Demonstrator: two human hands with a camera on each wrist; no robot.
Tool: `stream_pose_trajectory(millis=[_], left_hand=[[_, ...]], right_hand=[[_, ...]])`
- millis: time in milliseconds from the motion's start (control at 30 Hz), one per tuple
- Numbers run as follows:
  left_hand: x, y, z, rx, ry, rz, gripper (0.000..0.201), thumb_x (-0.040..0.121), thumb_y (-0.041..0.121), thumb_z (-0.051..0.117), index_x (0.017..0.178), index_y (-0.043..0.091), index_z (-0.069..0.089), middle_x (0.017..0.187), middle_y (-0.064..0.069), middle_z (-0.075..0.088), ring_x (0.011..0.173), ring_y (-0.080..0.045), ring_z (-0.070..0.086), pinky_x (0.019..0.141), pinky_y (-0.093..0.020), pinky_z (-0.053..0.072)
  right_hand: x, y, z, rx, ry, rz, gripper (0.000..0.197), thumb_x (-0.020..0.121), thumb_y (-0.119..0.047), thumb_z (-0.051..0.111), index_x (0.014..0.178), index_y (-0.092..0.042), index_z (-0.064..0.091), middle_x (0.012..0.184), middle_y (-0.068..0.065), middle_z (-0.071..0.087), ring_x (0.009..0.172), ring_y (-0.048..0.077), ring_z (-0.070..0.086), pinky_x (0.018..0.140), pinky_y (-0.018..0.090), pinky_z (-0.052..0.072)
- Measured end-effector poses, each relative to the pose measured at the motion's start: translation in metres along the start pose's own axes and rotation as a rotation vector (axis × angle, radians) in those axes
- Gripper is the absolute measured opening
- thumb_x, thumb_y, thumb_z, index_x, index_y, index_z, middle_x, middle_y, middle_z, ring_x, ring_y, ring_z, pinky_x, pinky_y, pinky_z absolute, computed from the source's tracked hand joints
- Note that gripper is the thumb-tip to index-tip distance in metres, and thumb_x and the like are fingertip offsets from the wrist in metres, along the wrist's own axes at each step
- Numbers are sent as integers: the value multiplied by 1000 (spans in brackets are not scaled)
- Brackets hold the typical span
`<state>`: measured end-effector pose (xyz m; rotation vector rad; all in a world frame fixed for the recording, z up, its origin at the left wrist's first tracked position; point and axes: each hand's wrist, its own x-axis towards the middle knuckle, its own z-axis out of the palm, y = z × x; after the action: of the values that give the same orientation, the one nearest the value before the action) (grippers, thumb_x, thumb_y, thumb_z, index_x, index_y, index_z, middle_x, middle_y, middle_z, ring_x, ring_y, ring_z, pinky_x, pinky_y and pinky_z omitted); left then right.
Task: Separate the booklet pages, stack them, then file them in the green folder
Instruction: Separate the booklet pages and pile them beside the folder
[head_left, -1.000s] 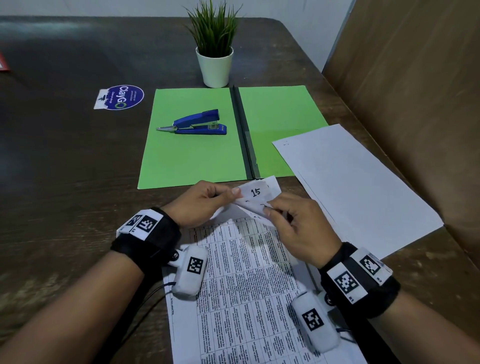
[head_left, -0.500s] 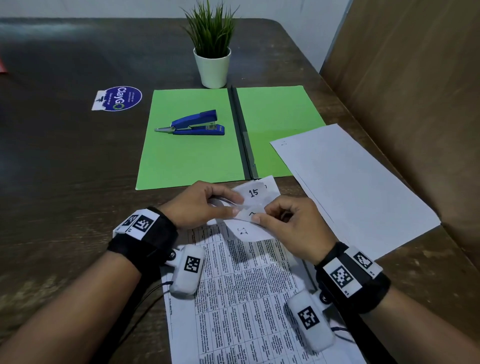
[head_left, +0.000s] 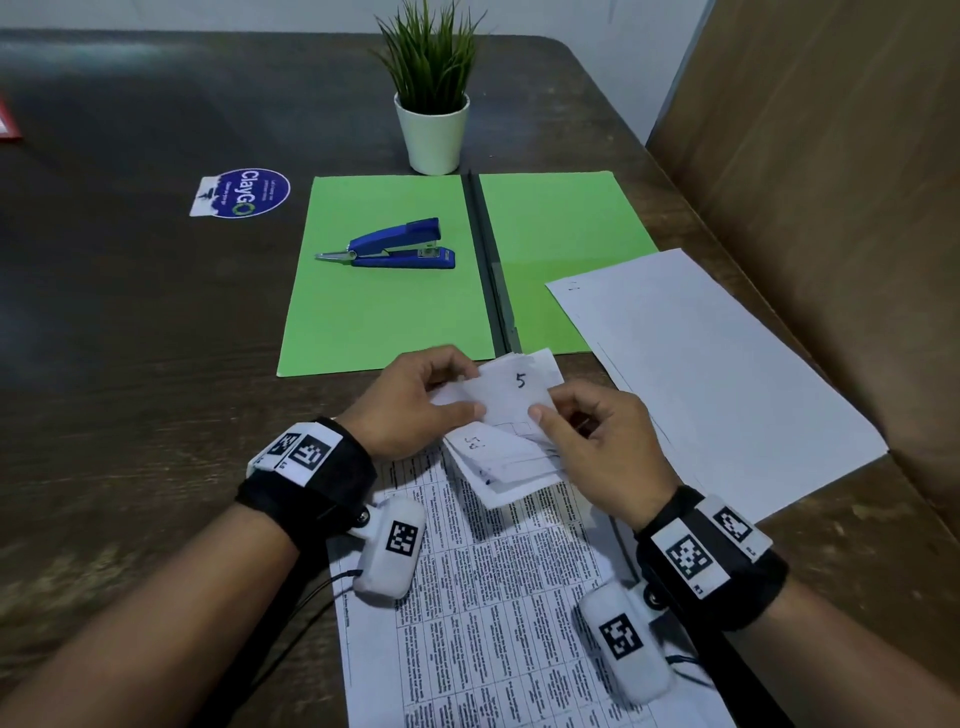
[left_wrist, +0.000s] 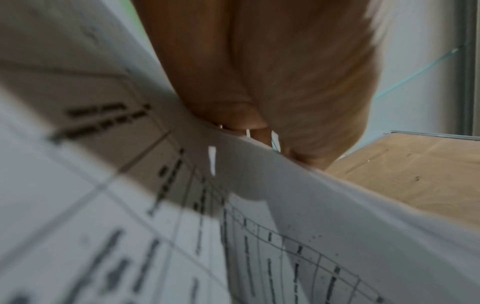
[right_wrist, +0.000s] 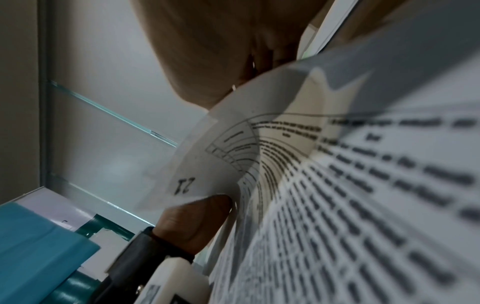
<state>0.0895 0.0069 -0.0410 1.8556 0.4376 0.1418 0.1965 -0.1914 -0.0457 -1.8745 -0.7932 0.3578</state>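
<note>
Pinching booklet (head_left: 506, 415) corner between both hands, left hand (head_left: 415, 400) and right hand (head_left: 597, 441); top leaf now numbered 5, earlier 15, separation progressing; green folder (head_left: 384, 301) open just beyond hands.

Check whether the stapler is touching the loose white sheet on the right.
Apart. The head view shows the stapler on the folder's left half, with the spine and bare green between it and the white sheet.
</note>
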Motion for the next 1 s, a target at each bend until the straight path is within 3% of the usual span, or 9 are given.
stream_pose_trajectory(millis=[100,200,300,400,500,600,700,833,1000], left_hand=[[-1,1,-1,-22,-17,1,35,77,14,82,92,26,53,97,-8,76,80,-20,64,84,-58,55],[-2,2,-2,-24,-21,7,36,71,22,80,91,31,52,101,-13,75,81,-25,63,85,-63,53],[-1,1,-3,-31,-27,8,43,76,9,83,101,32,57,106,-7,75,90,-22,70,92,-60,55],[0,-1,-3,13,-11,24,53,77,3,84,114,33,62,113,0,71,106,-14,69,99,-49,55],[1,-2,-4,10,-25,38,47,76,3,85,111,27,66,115,6,72,112,-13,67,100,-45,55],[1,-3,-4,2,-15,39,49,74,-1,85,113,18,63,118,5,71,113,-9,66,103,-39,53],[1,-2,-3,2,-10,40,52,72,-2,86,110,20,57,117,5,68,112,-7,65,104,-34,52],[2,-3,-2,-5,-7,60,50,73,-3,85,104,21,54,115,-2,68,109,-15,66,101,-40,54],[2,-5,-3,-22,-22,69,49,72,0,86,93,30,53,123,-6,69,114,-21,66,99,-51,54]], right_hand=[[2,3,1,22,56,30,4,87,-19,74,86,-22,72,70,-3,70,67,15,66,65,34,55],[2,3,0,7,50,9,9,88,-17,73,82,-25,71,70,-5,70,67,15,66,64,34,54],[1,1,0,16,34,-4,10,88,-18,73,79,-23,73,70,-4,70,64,16,64,62,37,55],[-1,-2,1,52,41,-3,12,85,-32,76,77,-24,74,66,-6,68,59,10,60,58,32,51],[-3,-8,0,103,53,-17,25,90,-46,65,86,-23,72,64,-5,68,55,7,58,54,29,45],[-1,-7,0,185,74,32,13,96,-31,62,93,-20,68,67,3,70,54,13,63,54,29,47],[2,4,2,54,92,28,12,85,-22,77,90,-27,68,62,-5,61,58,9,57,62,27,49],[4,6,2,-65,112,-44,17,75,-22,85,74,-25,69,70,-4,59,60,7,52,60,23,45],[3,5,3,-141,115,-119,21,80,-18,81,65,-19,67,67,-10,57,59,7,51,57,28,46]])
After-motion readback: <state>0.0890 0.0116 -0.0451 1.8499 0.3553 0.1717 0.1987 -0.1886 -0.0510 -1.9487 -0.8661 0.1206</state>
